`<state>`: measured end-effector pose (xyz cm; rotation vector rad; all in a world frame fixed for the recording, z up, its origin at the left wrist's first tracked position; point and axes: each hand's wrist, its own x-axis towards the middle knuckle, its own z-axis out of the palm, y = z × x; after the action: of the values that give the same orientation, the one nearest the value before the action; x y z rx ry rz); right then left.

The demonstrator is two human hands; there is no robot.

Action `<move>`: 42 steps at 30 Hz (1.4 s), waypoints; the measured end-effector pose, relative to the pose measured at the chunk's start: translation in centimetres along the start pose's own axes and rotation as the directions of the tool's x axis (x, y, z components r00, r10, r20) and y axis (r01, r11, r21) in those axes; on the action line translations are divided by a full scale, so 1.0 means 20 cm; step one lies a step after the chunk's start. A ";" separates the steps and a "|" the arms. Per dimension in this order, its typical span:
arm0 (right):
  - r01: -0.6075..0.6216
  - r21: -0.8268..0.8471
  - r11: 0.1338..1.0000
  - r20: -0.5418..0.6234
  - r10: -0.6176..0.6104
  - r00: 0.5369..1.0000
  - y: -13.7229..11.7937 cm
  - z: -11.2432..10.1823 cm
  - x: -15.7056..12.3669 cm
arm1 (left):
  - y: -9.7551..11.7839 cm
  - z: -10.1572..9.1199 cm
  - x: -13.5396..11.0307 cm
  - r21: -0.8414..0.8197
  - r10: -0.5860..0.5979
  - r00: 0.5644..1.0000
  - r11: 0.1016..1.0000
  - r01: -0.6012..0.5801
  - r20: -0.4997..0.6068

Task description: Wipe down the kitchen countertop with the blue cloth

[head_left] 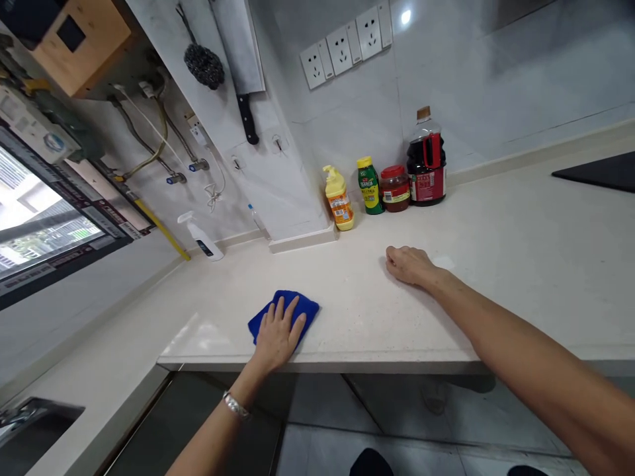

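My left hand (276, 337) lies flat with its fingers spread on a folded blue cloth (308, 309), pressing it against the pale countertop (367, 311) near the front edge. A silver bracelet (235, 404) circles that wrist. Farther right, my right hand (409, 266) rests on the counter, its fingers curled into a loose fist; nothing shows in it. Behind that hand, along the wall, are a yellow pump bottle (339, 198), a green bottle with a yellow cap (370, 186), a red-lidded jar (395, 190) and a large dark bottle with a red handle (427, 162).
A white spray bottle (201, 237) stands at the back left. A cleaver (243, 73) and a scrubber (204, 66) hang on the pillar. A sink (40, 430) is at the lower left. A black flat item (602, 170) lies far right. Sockets (342, 49) line the wall.
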<state>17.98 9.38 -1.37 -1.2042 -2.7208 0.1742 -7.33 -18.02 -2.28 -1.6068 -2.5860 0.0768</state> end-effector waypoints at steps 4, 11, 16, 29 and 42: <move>0.000 -0.011 1.000 0.000 0.000 1.000 0.00 0.00 0.00 | 0.28 -0.07 0.01 -0.070 0.029 0.999 0.997 -0.027 0.036; -0.004 -0.002 1.000 0.006 0.004 1.000 -0.01 -0.02 -0.01 | 0.51 -0.11 0.03 -0.149 0.172 0.985 0.974 -0.172 -0.018; -0.006 -0.024 1.000 0.009 0.007 1.000 -0.02 -0.02 -0.01 | 0.63 -0.11 0.05 -0.145 0.281 0.958 0.947 -0.285 -0.047; -0.041 0.044 0.998 -0.023 0.042 0.999 0.01 -0.02 0.01 | 0.83 -0.13 0.28 -0.236 0.555 0.831 0.804 -0.546 -0.031; -0.203 0.053 0.978 -0.107 0.207 0.972 0.11 -0.01 0.05 | 0.86 -0.12 0.58 -0.412 0.653 0.752 0.662 -0.626 -0.094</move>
<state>18.86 11.63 -1.49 -1.4368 -2.4825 0.1813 3.14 0.02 -0.90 -2.6520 -2.0031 -0.4223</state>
